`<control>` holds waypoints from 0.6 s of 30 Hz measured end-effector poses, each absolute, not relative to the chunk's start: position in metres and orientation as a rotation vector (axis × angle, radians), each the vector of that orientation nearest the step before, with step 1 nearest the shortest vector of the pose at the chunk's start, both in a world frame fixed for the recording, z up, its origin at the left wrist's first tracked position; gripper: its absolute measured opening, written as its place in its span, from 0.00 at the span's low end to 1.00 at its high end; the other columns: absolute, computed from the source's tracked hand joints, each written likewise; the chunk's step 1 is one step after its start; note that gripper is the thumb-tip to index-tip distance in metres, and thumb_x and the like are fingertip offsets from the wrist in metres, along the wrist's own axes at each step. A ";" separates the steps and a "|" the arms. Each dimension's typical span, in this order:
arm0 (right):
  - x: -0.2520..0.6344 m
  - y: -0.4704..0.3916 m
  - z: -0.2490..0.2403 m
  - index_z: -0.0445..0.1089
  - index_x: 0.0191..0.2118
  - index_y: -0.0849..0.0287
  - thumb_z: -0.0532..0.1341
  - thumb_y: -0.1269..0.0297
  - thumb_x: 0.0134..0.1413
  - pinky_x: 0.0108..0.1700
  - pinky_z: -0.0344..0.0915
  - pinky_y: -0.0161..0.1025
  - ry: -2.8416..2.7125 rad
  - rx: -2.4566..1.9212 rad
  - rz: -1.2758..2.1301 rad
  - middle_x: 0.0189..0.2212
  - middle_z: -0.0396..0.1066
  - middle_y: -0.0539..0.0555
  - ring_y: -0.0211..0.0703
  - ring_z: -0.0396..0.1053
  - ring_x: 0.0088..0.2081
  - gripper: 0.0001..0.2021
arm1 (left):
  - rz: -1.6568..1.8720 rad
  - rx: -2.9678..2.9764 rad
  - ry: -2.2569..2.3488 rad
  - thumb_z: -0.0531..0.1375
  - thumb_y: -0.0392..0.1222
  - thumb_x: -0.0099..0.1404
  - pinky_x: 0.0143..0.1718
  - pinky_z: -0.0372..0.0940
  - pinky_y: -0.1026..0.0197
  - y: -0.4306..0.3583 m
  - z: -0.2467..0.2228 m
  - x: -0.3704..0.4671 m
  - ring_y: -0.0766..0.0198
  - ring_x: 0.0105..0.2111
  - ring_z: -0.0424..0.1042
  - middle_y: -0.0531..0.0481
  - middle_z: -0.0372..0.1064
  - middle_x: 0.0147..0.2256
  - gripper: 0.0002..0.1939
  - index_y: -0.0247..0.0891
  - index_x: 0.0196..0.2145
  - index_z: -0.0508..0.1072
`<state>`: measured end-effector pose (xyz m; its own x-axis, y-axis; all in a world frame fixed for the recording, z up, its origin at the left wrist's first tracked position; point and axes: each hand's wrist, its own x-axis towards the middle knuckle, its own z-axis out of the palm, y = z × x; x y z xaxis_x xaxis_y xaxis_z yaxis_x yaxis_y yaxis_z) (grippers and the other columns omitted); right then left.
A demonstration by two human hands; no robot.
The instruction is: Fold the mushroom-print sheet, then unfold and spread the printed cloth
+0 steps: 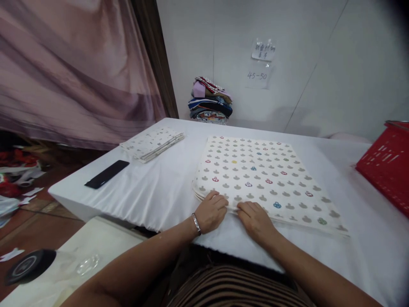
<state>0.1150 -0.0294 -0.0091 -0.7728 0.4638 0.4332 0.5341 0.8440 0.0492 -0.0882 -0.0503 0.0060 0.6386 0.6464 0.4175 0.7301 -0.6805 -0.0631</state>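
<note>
Two hands at the near edge of a patterned cloth

Left hand (211, 212) and right hand (255, 218) pinched the near edge of the folded patterned cloth (265, 177), which lay flat on the white table (153, 192).

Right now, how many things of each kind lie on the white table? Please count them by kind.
Patterned folded cloths: 2, one under both hands, one smaller at the far left
Black phone: 1
Pile of coloured clothes: 1
Red basket: 1
Total: 5
</note>
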 end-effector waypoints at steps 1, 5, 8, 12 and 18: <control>0.115 -0.030 -0.009 0.66 0.30 0.61 0.48 0.73 0.58 0.36 0.55 0.40 -2.600 -0.728 -0.240 0.38 0.66 0.56 0.43 0.59 0.37 0.12 | -0.547 -2.630 -1.130 0.50 0.33 0.62 0.49 0.51 0.53 -0.051 0.006 -0.088 0.64 0.39 0.61 0.51 0.66 0.37 0.09 0.36 0.26 0.67; 0.114 -0.032 -0.009 0.66 0.30 0.62 0.48 0.73 0.59 0.38 0.55 0.41 -2.561 -0.711 -0.268 0.43 0.64 0.57 0.46 0.58 0.41 0.12 | -0.525 -2.627 -1.144 0.49 0.33 0.63 0.47 0.53 0.54 -0.053 0.008 -0.087 0.64 0.39 0.61 0.50 0.65 0.38 0.10 0.35 0.25 0.66; 0.113 -0.033 -0.009 0.66 0.28 0.61 0.48 0.72 0.59 0.36 0.54 0.41 -2.577 -0.751 -0.254 0.38 0.65 0.56 0.44 0.58 0.37 0.13 | -0.493 -2.645 -1.138 0.49 0.34 0.63 0.44 0.54 0.55 -0.054 0.008 -0.087 0.64 0.37 0.61 0.50 0.65 0.35 0.11 0.36 0.24 0.65; 0.112 -0.032 -0.009 0.65 0.26 0.60 0.47 0.71 0.59 0.33 0.52 0.40 -2.600 -0.768 -0.243 0.32 0.65 0.53 0.41 0.57 0.32 0.14 | -0.509 -2.647 -1.113 0.51 0.34 0.62 0.43 0.53 0.55 -0.051 0.006 -0.089 0.64 0.35 0.60 0.51 0.65 0.32 0.10 0.36 0.23 0.65; 0.112 -0.030 -0.009 0.64 0.26 0.60 0.48 0.72 0.59 0.32 0.50 0.39 -2.562 -0.758 -0.252 0.31 0.64 0.53 0.40 0.56 0.31 0.13 | -0.571 -2.635 -1.121 0.51 0.33 0.61 0.42 0.53 0.55 -0.050 0.004 -0.088 0.64 0.34 0.60 0.51 0.65 0.32 0.09 0.36 0.24 0.65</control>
<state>0.1121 -0.0296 -0.0090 -0.7458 0.4697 0.4724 0.5528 0.8321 0.0454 -0.0883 -0.0503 0.0039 0.6331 0.6417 0.4330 0.7275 -0.6844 -0.0495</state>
